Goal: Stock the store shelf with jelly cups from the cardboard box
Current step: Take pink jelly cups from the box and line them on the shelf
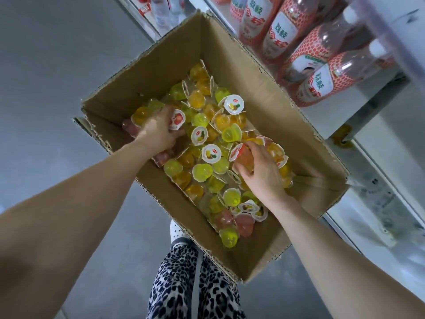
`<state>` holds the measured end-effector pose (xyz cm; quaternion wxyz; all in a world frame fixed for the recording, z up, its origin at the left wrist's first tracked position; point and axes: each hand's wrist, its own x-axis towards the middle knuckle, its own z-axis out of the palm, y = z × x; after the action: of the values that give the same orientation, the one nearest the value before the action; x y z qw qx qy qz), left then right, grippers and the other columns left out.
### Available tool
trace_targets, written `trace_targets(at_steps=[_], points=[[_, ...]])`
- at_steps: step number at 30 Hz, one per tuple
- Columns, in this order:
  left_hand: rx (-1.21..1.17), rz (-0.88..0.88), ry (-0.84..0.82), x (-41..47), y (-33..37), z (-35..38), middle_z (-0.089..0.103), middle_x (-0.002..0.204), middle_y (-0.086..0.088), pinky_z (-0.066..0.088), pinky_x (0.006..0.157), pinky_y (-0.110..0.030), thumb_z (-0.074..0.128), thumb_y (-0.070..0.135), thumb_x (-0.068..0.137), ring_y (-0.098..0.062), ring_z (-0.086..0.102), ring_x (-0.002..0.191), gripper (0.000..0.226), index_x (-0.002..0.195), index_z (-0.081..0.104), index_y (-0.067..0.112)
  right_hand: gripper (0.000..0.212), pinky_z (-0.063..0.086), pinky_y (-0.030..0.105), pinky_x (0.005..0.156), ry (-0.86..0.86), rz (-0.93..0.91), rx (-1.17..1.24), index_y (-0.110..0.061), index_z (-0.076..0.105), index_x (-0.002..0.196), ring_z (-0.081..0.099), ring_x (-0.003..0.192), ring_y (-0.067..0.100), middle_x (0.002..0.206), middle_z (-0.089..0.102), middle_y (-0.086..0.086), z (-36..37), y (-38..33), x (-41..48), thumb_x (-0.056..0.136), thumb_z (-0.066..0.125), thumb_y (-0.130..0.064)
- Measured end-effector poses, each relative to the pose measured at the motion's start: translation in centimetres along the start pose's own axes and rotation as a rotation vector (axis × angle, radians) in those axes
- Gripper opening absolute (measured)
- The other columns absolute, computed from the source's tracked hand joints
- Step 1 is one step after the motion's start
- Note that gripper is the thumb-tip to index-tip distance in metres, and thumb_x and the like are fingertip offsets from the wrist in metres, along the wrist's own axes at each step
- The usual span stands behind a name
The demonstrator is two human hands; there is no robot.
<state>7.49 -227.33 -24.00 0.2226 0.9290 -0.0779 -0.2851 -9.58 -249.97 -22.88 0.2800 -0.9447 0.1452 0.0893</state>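
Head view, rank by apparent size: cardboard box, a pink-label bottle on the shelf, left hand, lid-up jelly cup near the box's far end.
1. cardboard box
2-3. pink-label bottle and left hand: they look alike in size, and their depths differ, so not ranked
4. jelly cup

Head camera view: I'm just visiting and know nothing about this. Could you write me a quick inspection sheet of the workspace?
Surface: grey floor, with the open cardboard box on it.
Job's things: the box holds many loose jelly cups, yellow, orange and pink, jumbled, some lid up.
Clutter: nothing seen.
Hands: left hand grips jelly cups at the box's left side; right hand grips others toward its right side.
Cables: nothing seen.
Surroundings: white shelf to the right, with red-labelled bottles on it; leopard-print trousers below.
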Motion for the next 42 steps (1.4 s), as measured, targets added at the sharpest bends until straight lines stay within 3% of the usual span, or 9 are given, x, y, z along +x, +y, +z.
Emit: trace_targets(at_steps=[10, 14, 17, 20, 23, 30, 34, 39, 42], points=[[-0.223, 0.156, 0.003, -10.2, 7.9, -6.8, 0.06, 0.115, 0.005, 0.044, 0.081, -0.022, 0.078, 0.04, 0.078, -0.012, 0.057, 0.1, 0.064, 0.132, 0.046, 0.025, 0.055, 0.05, 0.02, 0.083, 0.117, 0.226, 0.236, -0.022, 0.045, 0.128, 0.064, 0.1, 0.008, 0.113, 0.067, -0.006, -9.1, -5.1, -6.2, 0.084, 0.074, -0.038], [-0.309, 0.272, -0.027, -15.0, 11.7, -9.4, 0.062, 0.103, 0.011, 0.038, 0.064, 0.001, 0.08, 0.029, 0.078, 0.005, 0.059, 0.082, 0.059, 0.129, 0.052, 0.024, 0.061, 0.054, 0.034, 0.087, 0.301, 0.227, 0.303, -0.027, 0.044, 0.135, 0.066, 0.097, 0.013, 0.112, 0.067, -0.008, -13.8, -6.9, -10.0, 0.084, 0.07, -0.046], [-0.353, 0.367, -0.057, -18.0, 14.6, -10.9, 0.064, 0.099, 0.016, 0.044, 0.069, -0.002, 0.081, 0.029, 0.076, 0.011, 0.061, 0.082, 0.058, 0.127, 0.055, 0.022, 0.055, 0.054, 0.038, 0.083, 0.402, 0.243, 0.314, -0.029, 0.049, 0.129, 0.066, 0.095, 0.016, 0.11, 0.067, -0.008, -17.5, -7.8, -13.3, 0.083, 0.07, -0.05], [-0.292, 0.494, -0.06, -21.0, 18.0, -12.2, 0.068, 0.108, 0.006, 0.053, 0.089, -0.026, 0.082, 0.037, 0.074, -0.006, 0.065, 0.093, 0.06, 0.127, 0.056, 0.023, 0.052, 0.054, 0.037, 0.081, 0.51, 0.261, 0.343, -0.026, 0.051, 0.126, 0.065, 0.09, 0.014, 0.107, 0.067, -0.007, -21.1, -8.4, -16.5, 0.082, 0.072, -0.041], [-0.229, 0.633, -0.082, -23.7, 21.7, -13.0, 0.067, 0.113, 0.002, 0.052, 0.094, -0.035, 0.081, 0.04, 0.073, -0.014, 0.065, 0.098, 0.062, 0.128, 0.054, 0.026, 0.05, 0.054, 0.039, 0.08, 0.611, 0.299, 0.333, -0.029, 0.051, 0.122, 0.066, 0.086, 0.016, 0.102, 0.068, -0.007, -24.6, -8.4, -19.7, 0.08, 0.072, -0.044], [-0.181, 0.896, -0.132, -29.2, 31.3, -13.6, 0.063, 0.112, 0.008, 0.053, 0.086, -0.031, 0.081, 0.035, 0.075, -0.011, 0.062, 0.097, 0.059, 0.126, 0.053, 0.028, 0.037, 0.053, 0.038, 0.075, 0.823, 0.301, 0.253, -0.029, 0.05, 0.114, 0.062, 0.081, 0.014, 0.096, 0.065, -0.01, -33.0, -6.9, -27.9, 0.083, 0.069, -0.034], [-0.126, 1.054, -0.145, -32.2, 37.5, -13.4, 0.057, 0.108, 0.014, 0.041, 0.069, -0.012, 0.079, 0.032, 0.078, 0.005, 0.054, 0.086, 0.056, 0.126, 0.051, 0.027, 0.032, 0.052, 0.037, 0.071, 1.002, 0.32, 0.244, -0.03, 0.049, 0.106, 0.057, 0.075, 0.013, 0.094, 0.063, -0.004, -38.1, -4.6, -31.0, 0.079, 0.067, -0.027], [-0.112, 1.189, -0.112, -35.0, 46.0, -12.7, 0.063, 0.112, 0.012, 0.049, 0.085, -0.025, 0.079, 0.04, 0.074, -0.006, 0.061, 0.098, 0.055, 0.122, 0.053, 0.03, 0.029, 0.048, 0.032, 0.069, 1.128, 0.327, 0.248, -0.028, 0.052, 0.1, 0.057, 0.074, 0.013, 0.092, 0.063, -0.005, -45.1, -0.6, -34.5, 0.077, 0.07, -0.026], [-0.12, 1.237, -0.067, -36.1, 51.3, -11.7, 0.061, 0.11, 0.015, 0.046, 0.082, -0.02, 0.078, 0.04, 0.076, -0.004, 0.059, 0.096, 0.054, 0.123, 0.054, 0.028, 0.03, 0.05, 0.031, 0.077, 1.137, 0.306, 0.207, -0.028, 0.054, 0.101, 0.06, 0.085, 0.012, 0.099, 0.064, -0.009, -49.2, 2.5, -35.8, 0.078, 0.073, -0.027]])
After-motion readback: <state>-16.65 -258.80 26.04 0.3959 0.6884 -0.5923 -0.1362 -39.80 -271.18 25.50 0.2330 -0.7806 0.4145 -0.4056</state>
